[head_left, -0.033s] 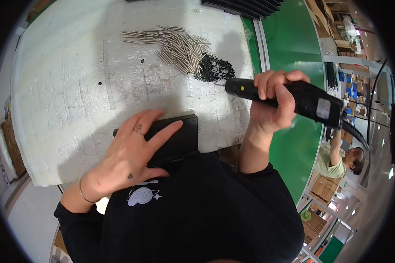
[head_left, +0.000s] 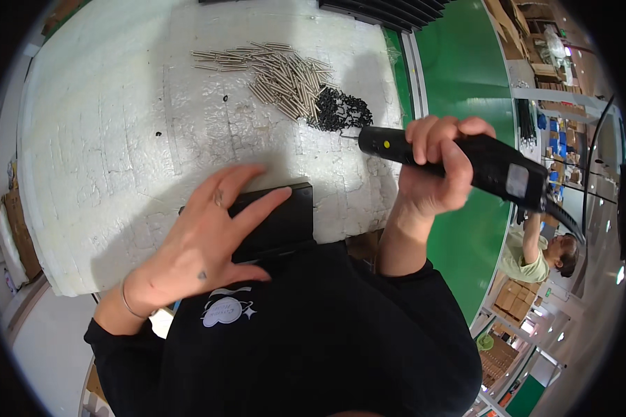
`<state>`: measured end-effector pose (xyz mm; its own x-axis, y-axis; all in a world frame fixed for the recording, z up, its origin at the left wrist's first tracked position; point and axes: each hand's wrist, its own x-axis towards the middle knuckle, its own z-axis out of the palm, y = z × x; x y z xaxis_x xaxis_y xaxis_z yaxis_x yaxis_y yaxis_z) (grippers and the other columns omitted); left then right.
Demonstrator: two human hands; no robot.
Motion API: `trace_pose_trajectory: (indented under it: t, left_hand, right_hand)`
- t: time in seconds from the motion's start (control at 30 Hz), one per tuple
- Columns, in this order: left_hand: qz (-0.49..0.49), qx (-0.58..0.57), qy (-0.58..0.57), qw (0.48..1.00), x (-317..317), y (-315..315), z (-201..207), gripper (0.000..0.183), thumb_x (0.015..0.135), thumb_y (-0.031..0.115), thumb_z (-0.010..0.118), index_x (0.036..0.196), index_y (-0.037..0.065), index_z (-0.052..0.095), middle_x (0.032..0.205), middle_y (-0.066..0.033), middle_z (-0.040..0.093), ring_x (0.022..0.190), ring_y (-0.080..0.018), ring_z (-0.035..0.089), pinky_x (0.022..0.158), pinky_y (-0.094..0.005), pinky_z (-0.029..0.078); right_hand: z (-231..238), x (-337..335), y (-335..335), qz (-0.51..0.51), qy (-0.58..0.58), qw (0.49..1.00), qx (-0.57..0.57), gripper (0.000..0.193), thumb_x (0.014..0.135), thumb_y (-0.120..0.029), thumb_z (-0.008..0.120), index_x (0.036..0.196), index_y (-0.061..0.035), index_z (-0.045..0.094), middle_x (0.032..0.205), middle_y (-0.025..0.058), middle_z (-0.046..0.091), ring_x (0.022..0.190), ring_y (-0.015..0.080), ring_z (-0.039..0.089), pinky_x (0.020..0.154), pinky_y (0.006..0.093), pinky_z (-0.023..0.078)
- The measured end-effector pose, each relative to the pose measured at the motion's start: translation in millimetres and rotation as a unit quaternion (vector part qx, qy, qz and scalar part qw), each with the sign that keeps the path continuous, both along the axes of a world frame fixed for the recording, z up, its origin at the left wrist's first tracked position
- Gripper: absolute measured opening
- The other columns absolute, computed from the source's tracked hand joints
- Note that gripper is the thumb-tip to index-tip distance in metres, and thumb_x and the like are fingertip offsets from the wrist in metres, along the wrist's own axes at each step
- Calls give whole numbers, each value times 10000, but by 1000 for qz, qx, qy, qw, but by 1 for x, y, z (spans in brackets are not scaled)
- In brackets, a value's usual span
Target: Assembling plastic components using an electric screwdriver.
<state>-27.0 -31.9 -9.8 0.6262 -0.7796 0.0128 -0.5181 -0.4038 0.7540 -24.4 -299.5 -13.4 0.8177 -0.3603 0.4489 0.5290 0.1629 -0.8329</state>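
Note:
A black, flat-topped rectangular part (head_left: pixel 279 219) lies at the table's near edge, against my dark top. My left hand (head_left: pixel 202 226) is over its left portion with the fingers spread; the index finger lies along its top, and the hand hides that side. In my right hand (head_left: pixel 438 163) is a black electric screwdriver (head_left: pixel 494 163), its fingers wrapped round the body. The driver is held nearly level, with its thin bit (head_left: pixel 349 135) pointing left, close to a pile of small black screws (head_left: pixel 344 110). Beside the screws lies a heap of silver metal pins (head_left: pixel 285 80).
The table has a white, wrinkled padded cover (head_left: pixel 104 139). Two tiny black bits lie on it, left of the pins. Black ribbed parts (head_left: pixel 389 10) stand at the far edge. Green floor (head_left: pixel 459 229) runs along the right, where another person (head_left: pixel 539 257) is at work. A cable (head_left: pixel 567 222) trails from the driver.
My right hand and the electric screwdriver have shifted slightly right and toward me, and more of the bit shows. My left hand has moved a little over the black part.

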Motion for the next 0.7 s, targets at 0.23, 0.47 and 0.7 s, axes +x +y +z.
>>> trace_pose_trajectory:
  t: [0.23, 0.47, 0.7]
  left_hand:
    - [-2, -128, -105, 986, 65, -59, -37, 369, 696, 143, 803, 1040, 91, 679, 1026, -65, 595, 1020, -293, 554, 849, -384, 475]
    - [-28, -197, -209, 958, 79, -98, -58, 158, 738, 112, 764, 876, 127, 688, 914, 11, 615, 978, -236, 563, 817, -360, 483]
    - [36, -230, -153, 960, 69, -100, -52, 72, 799, 96, 731, 866, 100, 704, 903, -12, 694, 906, -234, 600, 781, -345, 510]
  right_hand:
    - [27, -12, -3, 52, -53, 996, 44, 328, 772, -85, 499, 1095, -77, 441, 578, 17, 410, 460, 134, 402, 543, 325, 400]
    - [34, -16, -9, 79, -70, 994, 9, 264, 808, -133, 520, 1069, -97, 531, 605, -26, 421, 514, 91, 415, 599, 284, 343]
    - [34, -17, -17, 99, -131, 986, 28, 334, 823, -113, 553, 1134, -78, 439, 616, 10, 463, 486, 127, 449, 534, 305, 385]
